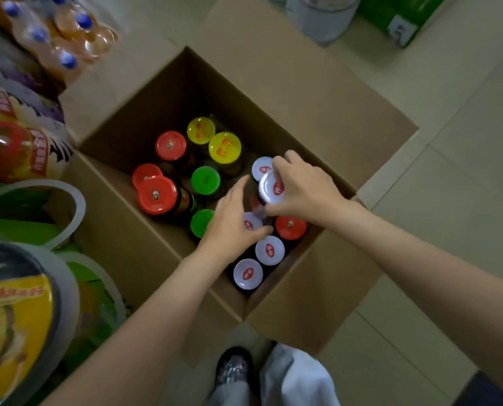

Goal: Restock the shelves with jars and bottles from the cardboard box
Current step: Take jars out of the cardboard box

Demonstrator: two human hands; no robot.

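White-lid jar [269, 187] rising at the box's [326, 118] 3 o'clock side, right hand [304, 187] curled round its lid. Left hand [234, 222] spread, fingers straight, touching it from 9 o'clock. About a dozen jars remain inside; restocking looks barely started.

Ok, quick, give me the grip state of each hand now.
Left hand: open, fingers straight, resting on a white-lidded jar.
Right hand: grips a raised white-lidded jar.

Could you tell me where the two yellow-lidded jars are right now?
The yellow-lidded jars stand side by side at the far end of the cardboard box, just beyond a green-lidded jar.
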